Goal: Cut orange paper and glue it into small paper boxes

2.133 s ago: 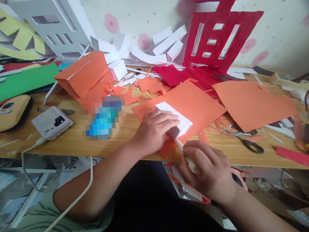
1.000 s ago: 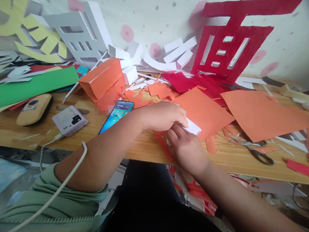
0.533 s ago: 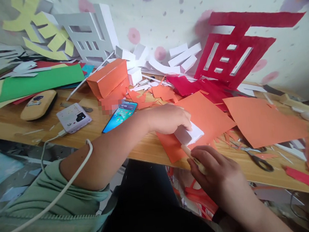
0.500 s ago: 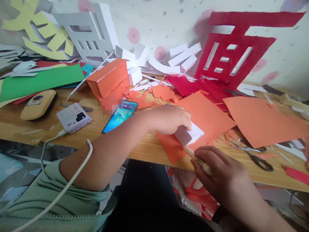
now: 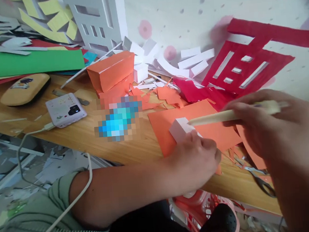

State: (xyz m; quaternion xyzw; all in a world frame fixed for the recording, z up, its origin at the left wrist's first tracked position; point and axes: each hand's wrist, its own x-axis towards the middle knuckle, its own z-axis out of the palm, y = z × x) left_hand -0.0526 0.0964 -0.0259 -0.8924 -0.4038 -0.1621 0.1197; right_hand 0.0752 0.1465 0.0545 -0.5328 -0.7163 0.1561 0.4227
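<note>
The right grip (image 5: 260, 124) swung the pale tool (image 5: 214, 118) over the white block (image 5: 180, 129), the left grip (image 5: 195, 163) moving to its near end.

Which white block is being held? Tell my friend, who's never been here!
Find the wooden table, then the flat orange sheet near its front edge. On that sheet is the white block, partly covered by the left grip. Other white blocks are heaped by the wall; only this one sits on that sheet.
</note>
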